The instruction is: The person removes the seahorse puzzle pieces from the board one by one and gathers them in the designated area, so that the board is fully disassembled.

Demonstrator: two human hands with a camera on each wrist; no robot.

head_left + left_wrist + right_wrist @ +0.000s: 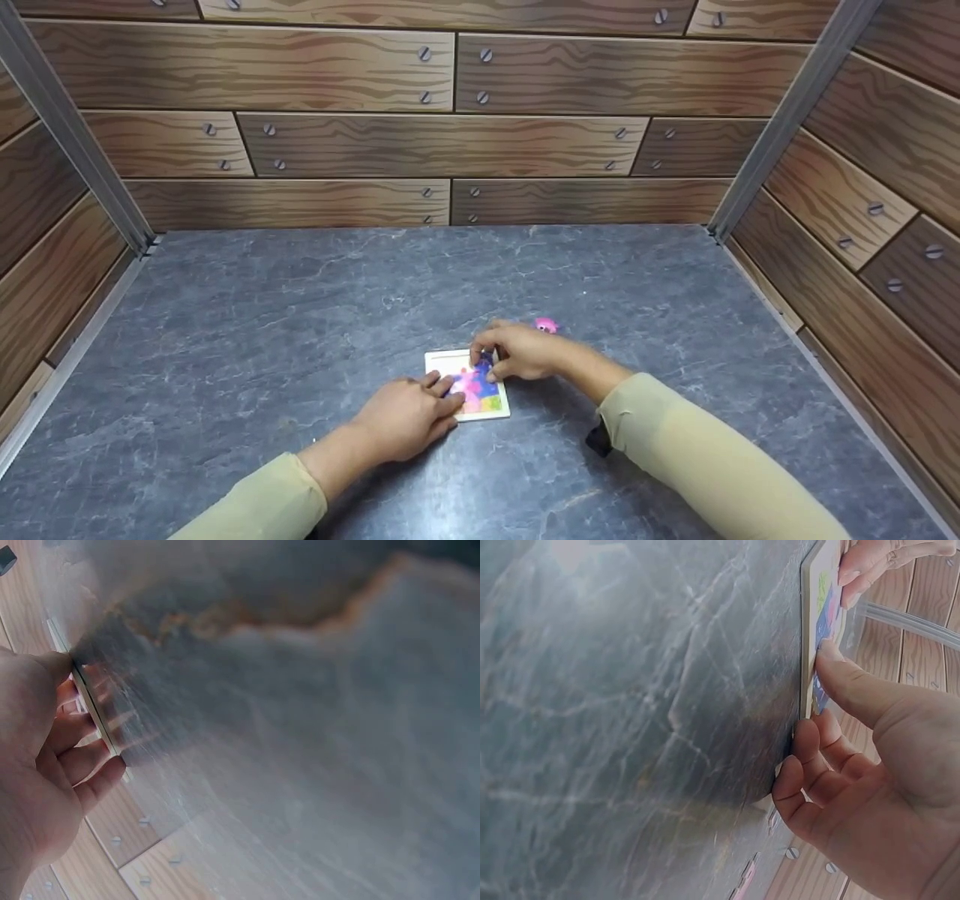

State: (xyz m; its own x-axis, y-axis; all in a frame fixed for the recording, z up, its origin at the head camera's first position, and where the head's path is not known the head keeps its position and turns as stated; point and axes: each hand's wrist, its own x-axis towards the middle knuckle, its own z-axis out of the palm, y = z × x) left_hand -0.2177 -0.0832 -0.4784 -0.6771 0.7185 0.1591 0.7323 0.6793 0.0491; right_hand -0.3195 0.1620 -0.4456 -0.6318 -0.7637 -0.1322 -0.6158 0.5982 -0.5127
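A small picture puzzle [471, 409] in a white frame lies on the table, showing pink, blue, yellow and green. My left hand [409, 416] rests on its left side, fingers stretched over the picture and frame edge. In the left wrist view, the left hand's fingertips [109, 769] lie along the thin board edge. My right hand [525, 351] bends over the upper right corner, thumb and fingers pinching a dark blue puzzle piece [486, 358]. From the right wrist, the thumb [831, 652] presses on the blue part while the other fingers curl at the corner, partly hiding it.
A pink puzzle piece [546, 325] lies just beyond the right hand. The grey marbled table [300, 300] is bounded by wood-patterned walls [345, 142] at the back and both sides, with metal posts [787, 105] at the corners.
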